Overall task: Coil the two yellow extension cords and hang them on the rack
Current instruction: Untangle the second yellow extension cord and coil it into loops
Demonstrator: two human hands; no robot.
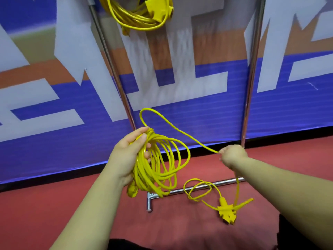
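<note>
My left hand [128,153] grips a bundle of several yellow cord loops [158,165] that hang down in front of me, with a yellow plug [132,191] dangling below the hand. From the bundle one strand arcs up and over to my right hand [232,156], which pinches it. Below that hand the cord drops to the floor, makes a small loop and ends in a yellow socket block [227,212]. A second yellow cord [138,14], coiled, hangs at the top of the view between the rack's two chrome poles.
The chrome rack has a left pole [112,69], a right pole [253,69] and a base bar [198,186] on the red floor [72,193]. Right behind it stands a blue, white and orange banner wall [180,105].
</note>
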